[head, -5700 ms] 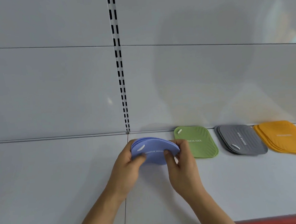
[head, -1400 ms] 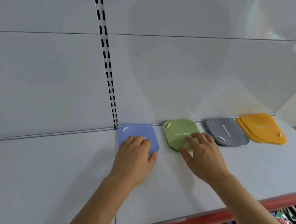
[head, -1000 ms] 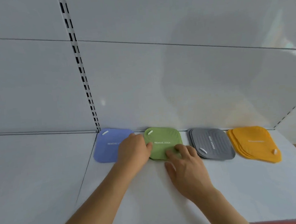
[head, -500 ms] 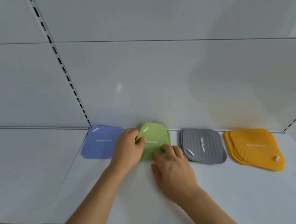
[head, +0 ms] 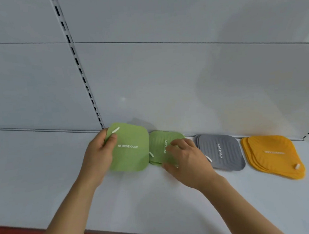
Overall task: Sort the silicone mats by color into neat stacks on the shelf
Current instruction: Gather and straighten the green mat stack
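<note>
Squaring green stack (head: pixel 161 149) under spread right hand (head: pixel 185 158); left hand (head: pixel 98 156) fingers pinch lifted green mat (head: pixel 130 149). Grey stack (head: pixel 222 151), orange stack (head: pixel 271 155) at 3 o'clock done.

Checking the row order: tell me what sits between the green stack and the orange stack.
In the head view, the gray mat stack lies between the green stack and the orange stack.
</note>
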A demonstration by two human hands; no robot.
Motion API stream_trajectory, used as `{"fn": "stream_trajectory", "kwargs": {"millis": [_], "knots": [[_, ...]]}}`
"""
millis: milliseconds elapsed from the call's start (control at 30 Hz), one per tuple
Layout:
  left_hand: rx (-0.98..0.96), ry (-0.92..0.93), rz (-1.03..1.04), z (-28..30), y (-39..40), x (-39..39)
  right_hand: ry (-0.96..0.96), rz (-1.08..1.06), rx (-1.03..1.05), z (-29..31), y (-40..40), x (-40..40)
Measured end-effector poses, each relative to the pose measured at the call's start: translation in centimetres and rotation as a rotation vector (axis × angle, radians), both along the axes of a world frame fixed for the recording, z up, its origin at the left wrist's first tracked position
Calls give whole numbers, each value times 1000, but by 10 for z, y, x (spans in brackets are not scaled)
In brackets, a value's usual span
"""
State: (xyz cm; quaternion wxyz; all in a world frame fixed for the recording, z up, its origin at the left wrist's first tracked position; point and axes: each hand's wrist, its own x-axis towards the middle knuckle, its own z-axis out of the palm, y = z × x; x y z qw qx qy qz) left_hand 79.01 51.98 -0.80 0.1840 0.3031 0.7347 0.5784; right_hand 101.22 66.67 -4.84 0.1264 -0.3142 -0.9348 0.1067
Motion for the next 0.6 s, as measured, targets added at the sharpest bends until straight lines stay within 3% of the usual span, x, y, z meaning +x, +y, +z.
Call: {"fn": "stream_trajectory", "kwargs": {"millis": [333, 433, 600], "knots": [[24, -168, -19, 4, -11, -8, -74, -66, -130, 8, -2, -18], [39, -196, -38, 6, -9, -5, -118, -121, -78, 9, -8, -32], [70, -257, -44, 7, -6, -3, 64, -122, -30, -4, -1, -32]]}}
